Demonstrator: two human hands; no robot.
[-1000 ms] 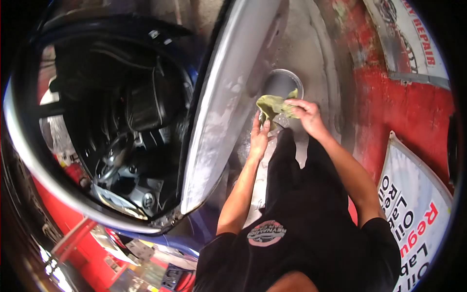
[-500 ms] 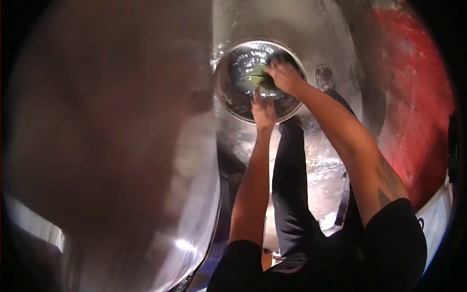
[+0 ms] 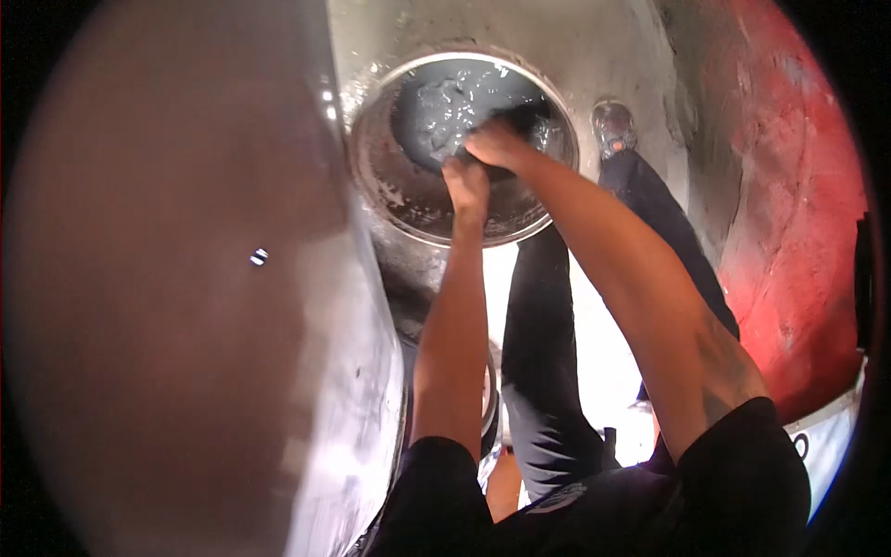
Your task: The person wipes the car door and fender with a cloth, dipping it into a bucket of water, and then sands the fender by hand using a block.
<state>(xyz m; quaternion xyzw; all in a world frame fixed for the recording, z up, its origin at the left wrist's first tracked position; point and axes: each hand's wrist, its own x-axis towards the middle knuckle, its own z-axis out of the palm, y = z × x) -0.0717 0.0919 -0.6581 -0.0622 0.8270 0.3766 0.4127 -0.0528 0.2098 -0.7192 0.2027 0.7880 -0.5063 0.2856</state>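
A round metal tub (image 3: 371, 172) of grey, rippling water (image 3: 445, 107) stands on the ground below me. Both my hands reach down inside its rim. My left hand (image 3: 467, 188) is closed, low over the near part of the tub. Just above and right of it, my right hand (image 3: 498, 146) is closed too, its knuckles beside the left fingertips. A dark patch shows between and under the hands; I cannot tell what they hold.
A large, smooth, shiny panel (image 3: 186, 232) fills the left side. At the right is a worn red surface (image 3: 789, 167). My shoe (image 3: 613, 125) rests on the wet floor (image 3: 557, 28) right of the tub. A small shiny spot (image 3: 259, 257) shows against the panel.
My hands have come together and closed; before, they were apart with a greenish thing in the water between them. That greenish thing no longer shows. The tub appears larger and farther left.
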